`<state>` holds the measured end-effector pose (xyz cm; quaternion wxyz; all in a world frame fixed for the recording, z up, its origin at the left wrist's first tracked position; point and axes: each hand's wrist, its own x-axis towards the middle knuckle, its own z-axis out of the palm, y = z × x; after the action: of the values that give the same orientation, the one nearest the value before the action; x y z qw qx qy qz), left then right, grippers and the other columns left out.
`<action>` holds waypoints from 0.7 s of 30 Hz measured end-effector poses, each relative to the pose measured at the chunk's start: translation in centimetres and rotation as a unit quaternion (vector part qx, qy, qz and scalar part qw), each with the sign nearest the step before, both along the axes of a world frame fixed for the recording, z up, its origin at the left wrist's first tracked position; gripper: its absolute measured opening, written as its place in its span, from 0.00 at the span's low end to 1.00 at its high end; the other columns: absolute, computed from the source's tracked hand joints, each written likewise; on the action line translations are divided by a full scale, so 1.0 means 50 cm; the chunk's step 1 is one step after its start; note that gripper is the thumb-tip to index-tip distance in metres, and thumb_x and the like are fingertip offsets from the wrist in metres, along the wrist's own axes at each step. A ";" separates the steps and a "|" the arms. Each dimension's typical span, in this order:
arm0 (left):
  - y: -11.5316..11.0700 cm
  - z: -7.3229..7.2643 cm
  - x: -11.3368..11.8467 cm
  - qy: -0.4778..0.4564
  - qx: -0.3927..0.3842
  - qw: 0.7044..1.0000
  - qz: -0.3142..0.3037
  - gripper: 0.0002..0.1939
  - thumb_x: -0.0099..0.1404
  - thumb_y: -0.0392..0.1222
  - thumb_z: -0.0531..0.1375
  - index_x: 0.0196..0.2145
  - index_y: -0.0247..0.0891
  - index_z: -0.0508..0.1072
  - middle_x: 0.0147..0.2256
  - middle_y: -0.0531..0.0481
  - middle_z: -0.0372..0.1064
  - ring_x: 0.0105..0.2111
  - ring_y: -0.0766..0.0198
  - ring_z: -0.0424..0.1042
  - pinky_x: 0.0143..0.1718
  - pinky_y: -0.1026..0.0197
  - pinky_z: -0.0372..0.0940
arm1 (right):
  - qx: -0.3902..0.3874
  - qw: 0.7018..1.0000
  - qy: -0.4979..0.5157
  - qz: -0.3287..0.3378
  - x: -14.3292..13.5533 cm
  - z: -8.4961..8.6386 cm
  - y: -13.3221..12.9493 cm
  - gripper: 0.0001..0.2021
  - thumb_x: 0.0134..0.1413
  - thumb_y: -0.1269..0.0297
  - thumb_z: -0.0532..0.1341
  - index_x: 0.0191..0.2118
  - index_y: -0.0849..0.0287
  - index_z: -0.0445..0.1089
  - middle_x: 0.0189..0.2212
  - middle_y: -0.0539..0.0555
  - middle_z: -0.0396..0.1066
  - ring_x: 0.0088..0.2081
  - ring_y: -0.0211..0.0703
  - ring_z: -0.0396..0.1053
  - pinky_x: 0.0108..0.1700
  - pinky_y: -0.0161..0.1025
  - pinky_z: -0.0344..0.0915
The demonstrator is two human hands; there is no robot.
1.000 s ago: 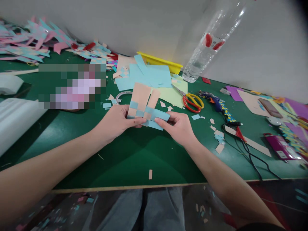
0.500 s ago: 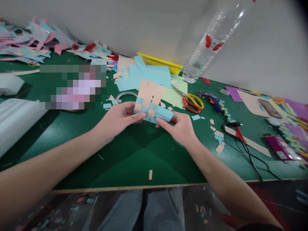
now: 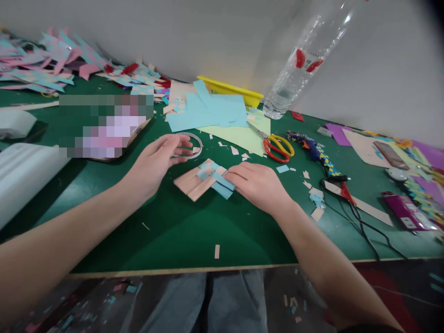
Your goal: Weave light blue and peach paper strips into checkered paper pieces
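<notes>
The green table (image 3: 194, 240) is softly, rather dimly lit, with shadow thrown near the woven paper (image 3: 199, 180), sheen at right and glints on the bottle (image 3: 294, 69). The far right corner is darkened, the edges are stretched, and a patch (image 3: 104, 129) at left is pixelated.

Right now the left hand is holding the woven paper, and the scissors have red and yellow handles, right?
Not the left hand: the head view shows the right hand holding the woven paper. You're right about the scissors.
</notes>
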<state>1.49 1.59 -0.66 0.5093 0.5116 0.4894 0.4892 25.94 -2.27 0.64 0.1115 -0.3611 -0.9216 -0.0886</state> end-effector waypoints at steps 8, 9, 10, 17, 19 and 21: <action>-0.016 -0.010 -0.002 0.317 0.145 0.928 -0.132 0.27 0.64 0.57 0.60 0.56 0.42 0.66 0.56 0.42 0.67 0.55 0.47 0.67 0.56 0.47 0.62 | -0.188 0.976 0.099 0.038 0.010 0.009 0.001 0.18 0.56 0.80 0.54 0.48 0.56 0.71 0.46 0.53 0.77 0.47 0.43 0.73 0.46 0.39 0.68; -0.020 -0.013 -0.001 0.360 0.170 0.905 -0.149 0.30 0.62 0.59 0.61 0.57 0.42 0.65 0.57 0.42 0.66 0.57 0.44 0.65 0.57 0.45 0.60 | -0.227 0.966 0.120 0.037 0.010 0.011 0.001 0.19 0.54 0.81 0.54 0.47 0.56 0.72 0.45 0.51 0.77 0.44 0.41 0.74 0.45 0.37 0.69; -0.023 -0.016 -0.001 0.395 0.196 0.883 -0.161 0.32 0.60 0.61 0.61 0.57 0.43 0.65 0.57 0.41 0.66 0.57 0.42 0.63 0.57 0.43 0.58 | -0.262 0.954 0.141 0.036 0.009 0.013 0.000 0.19 0.53 0.81 0.54 0.45 0.55 0.72 0.43 0.49 0.78 0.42 0.39 0.75 0.44 0.36 0.69; -0.032 -0.022 -0.004 0.485 0.239 0.815 -0.209 0.31 0.58 0.63 0.63 0.54 0.45 0.69 0.51 0.42 0.72 0.55 0.39 0.65 0.57 0.43 0.53 | -0.214 0.945 0.247 -0.017 0.013 0.005 0.014 0.13 0.62 0.70 0.56 0.49 0.55 0.72 0.48 0.52 0.76 0.50 0.43 0.73 0.54 0.43 0.68; -0.031 -0.021 -0.006 0.481 0.229 0.816 -0.224 0.30 0.59 0.62 0.62 0.55 0.46 0.68 0.53 0.43 0.71 0.57 0.39 0.63 0.57 0.43 0.53 | -0.211 0.952 0.219 0.012 0.019 -0.003 0.024 0.16 0.62 0.66 0.59 0.55 0.55 0.69 0.55 0.54 0.72 0.58 0.46 0.68 0.61 0.48 0.63; -0.030 -0.020 -0.009 0.477 0.221 0.815 -0.245 0.29 0.61 0.60 0.61 0.56 0.46 0.67 0.55 0.43 0.69 0.59 0.39 0.61 0.57 0.43 0.54 | -0.238 0.953 0.181 0.046 0.026 -0.011 0.034 0.22 0.62 0.63 0.61 0.60 0.54 0.64 0.61 0.56 0.66 0.63 0.47 0.62 0.64 0.52 0.59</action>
<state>1.06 0.08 -1.65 0.1885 0.8824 0.4082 0.1384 27.22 -0.58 0.09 0.1915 -0.3447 -0.8957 0.2056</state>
